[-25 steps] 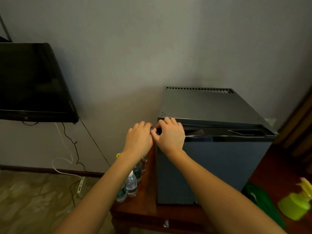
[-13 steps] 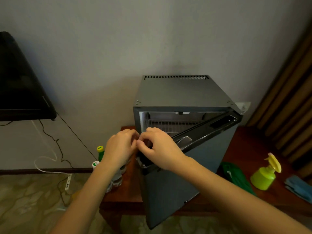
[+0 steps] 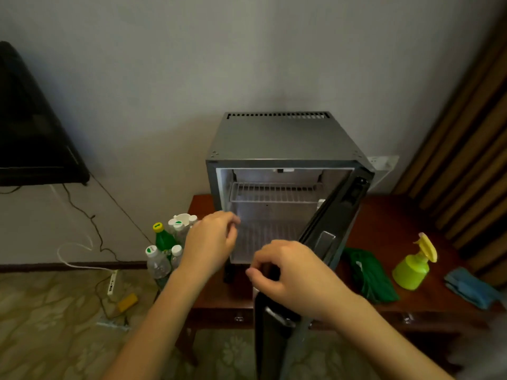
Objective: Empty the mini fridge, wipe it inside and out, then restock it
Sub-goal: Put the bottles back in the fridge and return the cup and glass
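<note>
The grey mini fridge (image 3: 282, 138) stands on a dark wooden table (image 3: 397, 215) against the wall. Its door (image 3: 329, 226) is swung wide toward me, and the inside shows a bare wire shelf (image 3: 274, 192) and nothing else. My right hand (image 3: 290, 272) grips the door's top edge near its free corner. My left hand (image 3: 212, 242) hovers in front of the fridge opening with loosely curled fingers, holding nothing. Several bottles (image 3: 167, 248), clear ones and a green one, stand on the table left of the fridge.
A green cloth (image 3: 367, 275), a lime spray bottle (image 3: 414, 264) and a blue cloth (image 3: 472, 286) lie on the table right of the fridge. A black TV (image 3: 33, 127) hangs at left. Cables and a power strip (image 3: 112, 282) lie on the carpet.
The fridge door went from shut to wide open, pulled by my right hand. My left hand came off the door edge and now hovers free. The view shifted right.
</note>
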`<state>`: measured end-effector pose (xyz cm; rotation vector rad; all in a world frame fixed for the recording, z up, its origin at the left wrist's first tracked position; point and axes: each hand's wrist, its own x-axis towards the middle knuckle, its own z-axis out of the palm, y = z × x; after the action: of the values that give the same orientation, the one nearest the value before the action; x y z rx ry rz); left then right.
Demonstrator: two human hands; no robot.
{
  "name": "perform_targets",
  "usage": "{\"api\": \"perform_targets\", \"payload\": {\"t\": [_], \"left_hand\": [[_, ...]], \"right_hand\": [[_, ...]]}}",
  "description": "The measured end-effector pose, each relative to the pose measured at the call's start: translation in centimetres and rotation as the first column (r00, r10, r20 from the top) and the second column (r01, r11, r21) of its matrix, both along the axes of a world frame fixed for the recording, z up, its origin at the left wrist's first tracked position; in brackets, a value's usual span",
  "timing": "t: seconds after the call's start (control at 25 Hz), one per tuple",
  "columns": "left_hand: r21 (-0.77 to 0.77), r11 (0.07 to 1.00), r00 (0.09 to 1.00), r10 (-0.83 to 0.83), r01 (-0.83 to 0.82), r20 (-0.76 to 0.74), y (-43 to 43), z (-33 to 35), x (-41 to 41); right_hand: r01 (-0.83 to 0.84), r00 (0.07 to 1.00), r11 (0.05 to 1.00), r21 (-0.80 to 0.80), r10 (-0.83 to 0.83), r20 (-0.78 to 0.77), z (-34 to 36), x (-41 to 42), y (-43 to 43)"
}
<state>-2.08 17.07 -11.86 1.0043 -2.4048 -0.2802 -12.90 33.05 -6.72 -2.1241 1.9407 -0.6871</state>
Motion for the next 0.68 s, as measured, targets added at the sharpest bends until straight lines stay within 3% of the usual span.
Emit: {"api": "perform_targets", "payload": {"t": [0.24, 0.36, 0.44, 0.56, 0.68], "left_hand": [[-0.031, 0.974, 0.974, -0.223, 0.224, 0.031, 3.6, -0.6, -4.1], [-0.003, 0.940, 0.939, -0.342, 0.342, 0.045, 5.6, -1.4, -6.9], [0.003, 0.921, 0.920, -0.388, 0.389, 0.053, 6.7, -1.8, -8.5], [0.025, 0.925, 0.923, -0.380, 0.379, 0.060, 7.3, -2.6, -10.0], [0.058, 0.927, 0.924, -0.375, 0.371, 0.080, 7.1, -3.4, -9.8]], "right_hand": [[0.130, 0.991, 0.977, 0.170, -0.124, -0.045, 1.6, -2.4, 8.7], [0.241, 0.965, 0.936, 0.258, -0.202, -0.168, 2.0, -3.8, 12.0], [0.357, 0.926, 0.905, 0.231, -0.311, -0.212, 1.3, -3.9, 13.4], [0.504, 0.863, 0.853, 0.133, -0.492, -0.113, -2.6, -4.1, 12.2], [0.635, 0.771, 0.755, 0.164, -0.634, -0.067, -9.2, -7.1, 8.5]]}}
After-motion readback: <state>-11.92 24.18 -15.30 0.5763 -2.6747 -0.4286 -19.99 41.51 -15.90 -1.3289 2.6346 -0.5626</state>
